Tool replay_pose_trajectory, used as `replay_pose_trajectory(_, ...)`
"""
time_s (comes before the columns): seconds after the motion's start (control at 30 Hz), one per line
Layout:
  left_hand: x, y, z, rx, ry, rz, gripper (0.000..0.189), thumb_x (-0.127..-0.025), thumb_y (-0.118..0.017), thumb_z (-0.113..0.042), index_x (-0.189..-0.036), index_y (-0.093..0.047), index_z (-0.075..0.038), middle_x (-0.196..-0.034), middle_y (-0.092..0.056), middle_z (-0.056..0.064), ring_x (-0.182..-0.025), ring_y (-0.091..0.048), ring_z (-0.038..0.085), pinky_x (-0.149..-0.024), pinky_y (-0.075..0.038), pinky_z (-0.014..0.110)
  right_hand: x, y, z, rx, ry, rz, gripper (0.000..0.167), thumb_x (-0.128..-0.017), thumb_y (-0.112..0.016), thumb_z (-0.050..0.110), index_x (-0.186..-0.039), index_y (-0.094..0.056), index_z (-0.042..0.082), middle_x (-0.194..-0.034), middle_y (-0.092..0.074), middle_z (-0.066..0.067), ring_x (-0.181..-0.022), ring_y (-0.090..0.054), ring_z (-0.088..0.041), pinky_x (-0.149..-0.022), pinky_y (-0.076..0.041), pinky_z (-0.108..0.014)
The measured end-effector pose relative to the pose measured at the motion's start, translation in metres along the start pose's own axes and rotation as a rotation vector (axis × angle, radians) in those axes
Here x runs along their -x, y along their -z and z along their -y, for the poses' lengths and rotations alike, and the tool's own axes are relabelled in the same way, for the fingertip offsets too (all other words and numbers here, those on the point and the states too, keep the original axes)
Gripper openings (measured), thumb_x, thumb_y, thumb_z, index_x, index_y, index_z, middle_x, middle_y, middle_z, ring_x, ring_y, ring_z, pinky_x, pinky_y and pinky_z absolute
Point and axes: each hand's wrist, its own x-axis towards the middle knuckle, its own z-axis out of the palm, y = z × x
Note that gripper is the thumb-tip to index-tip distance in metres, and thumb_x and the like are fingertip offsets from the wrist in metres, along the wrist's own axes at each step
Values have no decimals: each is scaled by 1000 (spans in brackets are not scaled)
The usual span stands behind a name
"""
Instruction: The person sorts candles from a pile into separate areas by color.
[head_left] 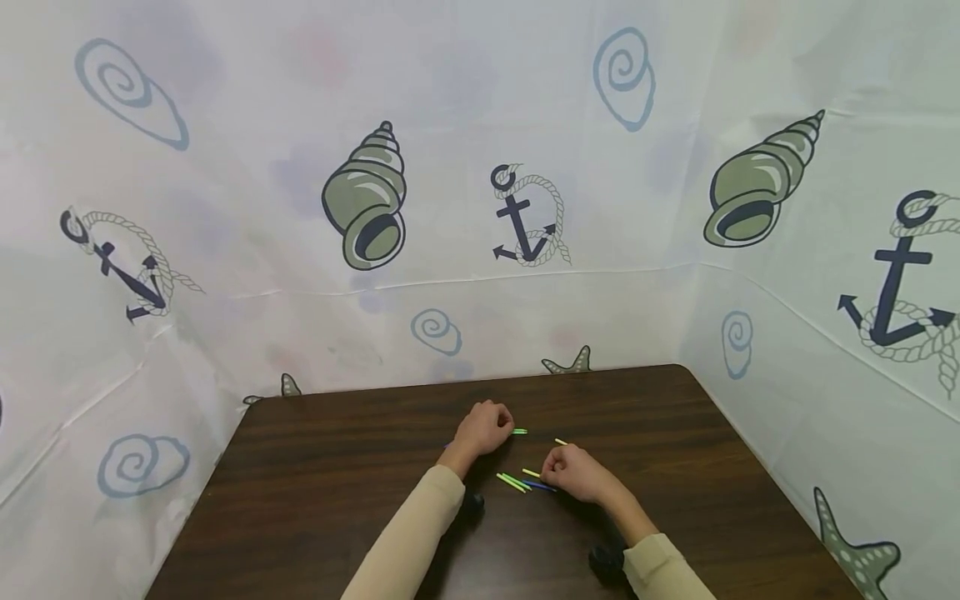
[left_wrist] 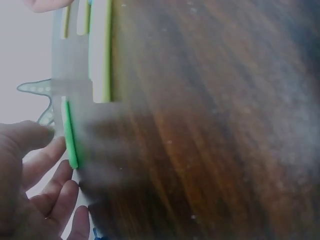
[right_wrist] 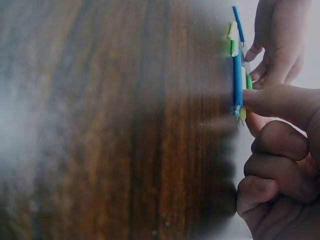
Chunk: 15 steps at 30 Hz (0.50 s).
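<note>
In the head view, a green stick (head_left: pixel 521 432) is lying nine-to-three at three o'clock from the nearer left hand (head_left: pixel 483 427), its fingers loosely parted.

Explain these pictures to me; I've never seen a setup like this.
There is no machine here: a person works with two bare hands. The wide picture comes from a camera worn on the head, looking forward and down; the other two come from a camera on each wrist. On the dark wood-grain table lie thin green, yellow and blue sticks. Behind it hangs a cloth printed with anchors and shells. The left hand is at a green stick, fingers loosely bent. The right hand is at the small group, its thumb by a blue stick; whether it holds one is unclear.
</note>
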Motion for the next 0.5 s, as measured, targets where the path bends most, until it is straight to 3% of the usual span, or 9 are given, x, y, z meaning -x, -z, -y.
replay_pose_trajectory(0.2,13,5,8,26,-16,-4,19,-106,-65,-22,-120,-75,-12,-120,-67,9,-117,-60,32,-102,-53,52,-7,-10,0,-14,7,7,12,-102,-69,12,-94,-75,6,-70,-57,4,-62,-49,-10,-59,-41,-25)
replay_pose_trajectory(0.37,32,13,-5,65,-143,3,20,-108,-62,-17,-123,-73,-9,-120,-66,11,-115,-61,31,-100,-54,49,-6,-6,-3,-5,12,-8,12,-102,-69,12,-93,-75,7,-69,-55,5,-59,-46,-8,-56,-39,-24)
replay_pose_trajectory(0.5,42,18,-12,86,-217,77,20,-110,-61,-17,-122,-73,-7,-118,-67,7,-110,-64,24,-98,-56,41,-5,-3,-2,8,4,-16,11,-101,-69,11,-93,-76,6,-70,-57,4,-59,-47,-9,-57,-40,-25)
